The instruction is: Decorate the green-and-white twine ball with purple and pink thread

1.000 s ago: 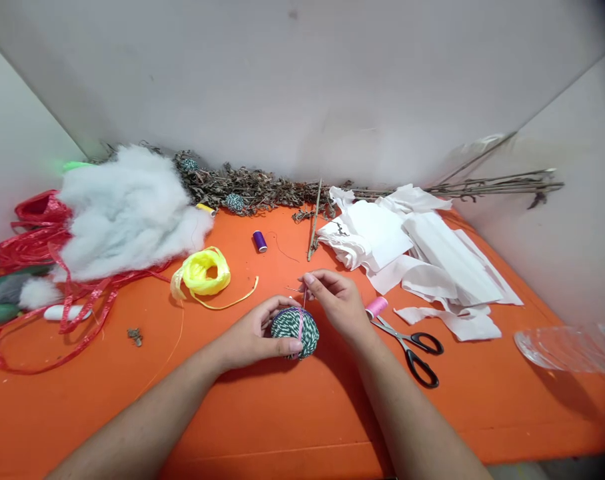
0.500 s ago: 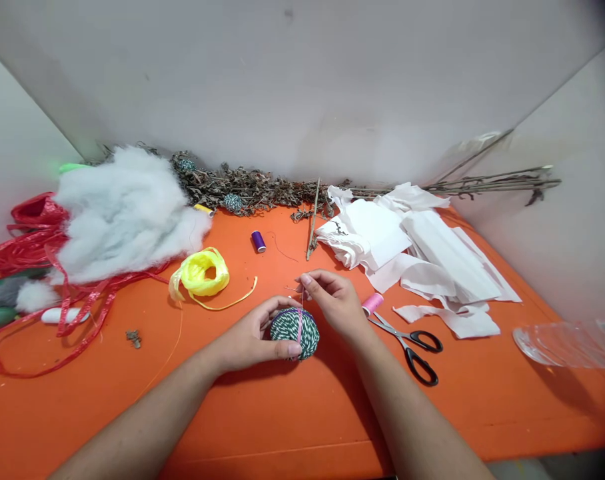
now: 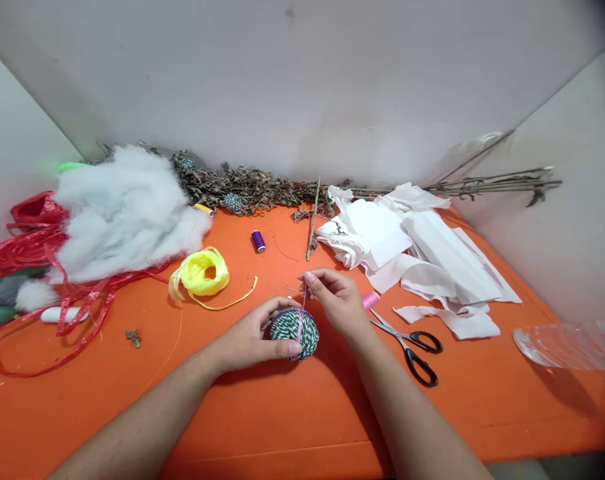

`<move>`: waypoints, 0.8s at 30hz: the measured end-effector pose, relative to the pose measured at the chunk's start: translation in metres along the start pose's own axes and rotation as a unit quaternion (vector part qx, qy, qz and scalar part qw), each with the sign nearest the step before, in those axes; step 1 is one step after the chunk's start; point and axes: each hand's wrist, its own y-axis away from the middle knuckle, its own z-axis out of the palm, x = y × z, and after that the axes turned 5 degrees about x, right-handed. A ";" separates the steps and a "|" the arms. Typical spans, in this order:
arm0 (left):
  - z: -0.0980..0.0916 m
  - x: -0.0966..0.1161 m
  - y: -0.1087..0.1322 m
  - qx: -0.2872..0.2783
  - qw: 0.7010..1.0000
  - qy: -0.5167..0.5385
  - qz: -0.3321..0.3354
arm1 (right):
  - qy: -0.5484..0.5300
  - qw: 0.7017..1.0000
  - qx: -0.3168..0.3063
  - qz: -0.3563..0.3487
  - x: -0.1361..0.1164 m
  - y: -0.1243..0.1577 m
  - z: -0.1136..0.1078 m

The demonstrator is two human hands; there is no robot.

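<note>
A ball of green and white twisted yarn (image 3: 310,333) sits on the orange table, with a narrow pink band of thread (image 3: 299,325) running over its top. My left hand (image 3: 260,337) is wrapped round the ball's left side, thumb pressed on the front near the band. Above the ball, my right hand (image 3: 331,293) pinches a thin taut pink thread (image 3: 304,299) between thumb and forefinger; it rises from the top of the band. A pink thread spool (image 3: 371,300) lies just right of my right hand, beside black-handled scissors (image 3: 407,343).
White cloth strips (image 3: 447,260) lie at the back right, a clear plastic container (image 3: 562,343) at the right edge. Dried stems (image 3: 267,187) line the wall. Left are white stuffing (image 3: 125,213), red ribbon (image 3: 37,233) and a yellow ribbon coil (image 3: 200,272). A purple spool (image 3: 258,241) stands mid-table.
My right hand has shifted very slightly right with the thread. My left hand and the yarn ball stay where they were.
</note>
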 end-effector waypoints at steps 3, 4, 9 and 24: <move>0.000 0.000 0.001 -0.006 1.000 0.003 0.000 | 0.002 1.000 -0.009 0.009 -0.001 0.000 0.001; 0.000 0.000 0.001 -0.007 1.000 0.005 0.000 | 0.005 1.000 -0.013 0.014 0.000 0.000 0.002; 0.000 0.000 0.002 -0.018 1.000 0.008 0.000 | 0.023 0.998 -0.033 0.040 0.002 0.000 0.004; -0.001 -0.004 -0.004 0.023 0.999 0.008 0.022 | 0.152 0.986 -0.038 -0.057 0.004 0.008 0.010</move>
